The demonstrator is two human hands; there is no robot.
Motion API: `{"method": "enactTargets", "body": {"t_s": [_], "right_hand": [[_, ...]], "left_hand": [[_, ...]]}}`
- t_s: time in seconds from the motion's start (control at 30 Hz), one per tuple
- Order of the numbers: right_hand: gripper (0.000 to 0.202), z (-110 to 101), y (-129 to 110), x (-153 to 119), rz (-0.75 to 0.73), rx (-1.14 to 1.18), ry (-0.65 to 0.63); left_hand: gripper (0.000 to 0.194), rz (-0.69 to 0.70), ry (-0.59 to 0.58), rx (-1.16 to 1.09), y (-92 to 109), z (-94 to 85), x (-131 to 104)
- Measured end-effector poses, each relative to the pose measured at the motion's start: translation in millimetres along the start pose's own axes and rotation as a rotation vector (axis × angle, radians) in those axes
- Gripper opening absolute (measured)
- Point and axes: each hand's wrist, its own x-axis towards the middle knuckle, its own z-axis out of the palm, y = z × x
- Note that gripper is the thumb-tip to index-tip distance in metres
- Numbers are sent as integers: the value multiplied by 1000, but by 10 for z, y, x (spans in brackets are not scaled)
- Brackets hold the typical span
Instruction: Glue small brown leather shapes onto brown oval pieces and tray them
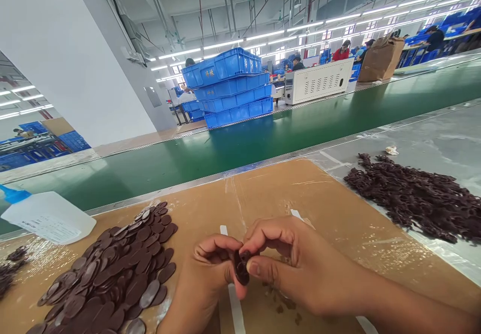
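Observation:
Close to the front middle, my left hand (210, 269) pinches a small dark brown disc (241, 269) on edge between thumb and fingers. My right hand (289, 259) meets it from the right, its thumb and index finger closed on a small dark piece (245, 255) at the disc's face. The piece's shape is mostly covered by the fingertips. A heap of dark brown oval discs (124, 269) lies left of my left hand. Dark, twisted small pieces (413, 194) are piled to the right, beyond my right hand.
Brown sheeting (278, 189) covers the worktop, with white tape strips (236, 309) on it. A white bottle with a blue cap (50, 217) lies at the left. Behind runs a green conveyor belt (158, 161), with stacked blue crates (235, 91) beyond. Several people are in the background.

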Motion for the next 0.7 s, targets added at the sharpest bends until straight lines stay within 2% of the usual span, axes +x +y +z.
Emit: {"method": "enactTargets", "body": {"t_s": [0.23, 0.33, 0.47, 0.53, 0.6, 0.7], "right_hand": [[9, 10, 15, 1, 2, 32, -21], [7, -21, 24, -6, 15, -12, 14], [9, -150, -15, -2, -77, 9, 65], [12, -268, -61, -8, -125, 61, 155], [13, -410, -114, -48, -161, 81, 280], [12, -618, -160, -224, -199, 41, 413]], "left_hand": [[17, 4, 22, -14, 8, 32, -6], [16, 11, -33, -11, 11, 24, -9], [36, 33, -65, 103, 140, -79, 10], [37, 94, 15, 280, 284, -184, 29], [31, 179, 204, 473, 450, -329, 55], [39, 188, 443, 626, 662, -613, 91]]}}
